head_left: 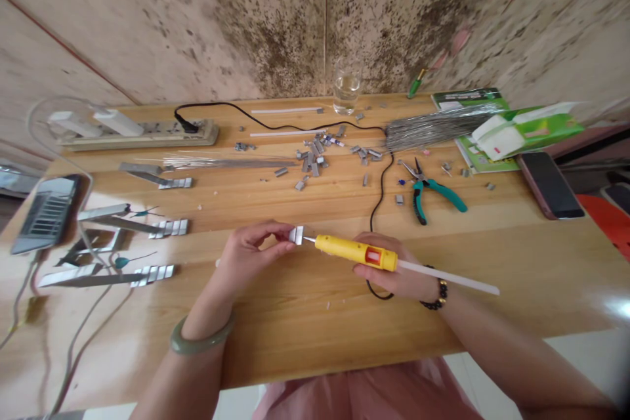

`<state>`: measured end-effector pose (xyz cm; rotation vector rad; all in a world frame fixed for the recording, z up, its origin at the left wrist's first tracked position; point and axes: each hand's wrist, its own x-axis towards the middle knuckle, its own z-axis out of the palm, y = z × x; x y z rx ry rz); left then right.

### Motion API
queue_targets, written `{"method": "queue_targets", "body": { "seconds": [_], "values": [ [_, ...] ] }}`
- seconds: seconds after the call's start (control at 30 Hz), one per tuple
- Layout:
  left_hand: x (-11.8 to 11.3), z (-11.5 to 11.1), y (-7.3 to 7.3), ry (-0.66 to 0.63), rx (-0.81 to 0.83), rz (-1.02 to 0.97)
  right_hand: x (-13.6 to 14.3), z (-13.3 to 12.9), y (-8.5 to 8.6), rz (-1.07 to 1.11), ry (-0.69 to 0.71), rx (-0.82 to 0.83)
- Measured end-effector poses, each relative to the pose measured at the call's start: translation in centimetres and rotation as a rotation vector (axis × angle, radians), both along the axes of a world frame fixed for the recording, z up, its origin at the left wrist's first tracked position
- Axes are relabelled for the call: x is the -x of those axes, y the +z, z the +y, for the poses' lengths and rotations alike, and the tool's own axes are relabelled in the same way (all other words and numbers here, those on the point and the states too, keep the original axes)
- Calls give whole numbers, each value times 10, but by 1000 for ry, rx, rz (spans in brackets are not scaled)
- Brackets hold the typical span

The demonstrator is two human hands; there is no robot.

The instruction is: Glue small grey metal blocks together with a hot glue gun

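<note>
Between the thumb and fingers of my left hand (256, 247) is a small grey piece (296, 235) with a pale, shiny face. My right hand (401, 275) is wrapped round a yellow hot glue gun (344, 247), whose metal nozzle points left and touches or nearly touches the grey piece. A long white glue stick (453, 277) sticks out of the gun's rear end. The gun's black cord (381, 190) runs back across the table. Beyond the hands lies a loose pile of small grey pieces (311, 161).
Teal-handled pliers (438, 193) lie right of the cord. Thin metal wires (438, 128), a tissue pack (531, 131) and a phone (551, 184) are at the right. A glass of water (347, 92) stands by the wall. Left are a power strip (201, 134) and a folding metal stand (118, 275).
</note>
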<state>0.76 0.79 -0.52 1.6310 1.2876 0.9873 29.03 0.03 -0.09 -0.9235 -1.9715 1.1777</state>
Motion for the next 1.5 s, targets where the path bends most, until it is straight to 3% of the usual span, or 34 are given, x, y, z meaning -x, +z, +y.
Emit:
{"method": "queue_targets", "body": {
  "seconds": [0.4,0.67,0.83,1.07,1.27,1.5],
  "values": [
    [-1,0,1,-12,-28,80,-2,1,3,-36,-27,-5],
    [1,7,-9,-75,-255,460,-2,2,2,-49,-90,9],
    [4,10,-18,-112,-321,581,-1,2,1,-52,-99,-16],
    [0,8,-18,-54,-335,571,0,2,2,-59,-95,-15],
    [-8,10,-16,-162,-390,523,1,1,2,-36,-95,8],
    [-7,8,-17,-131,-393,506,0,1,1,-48,-108,19]
  ]
}}
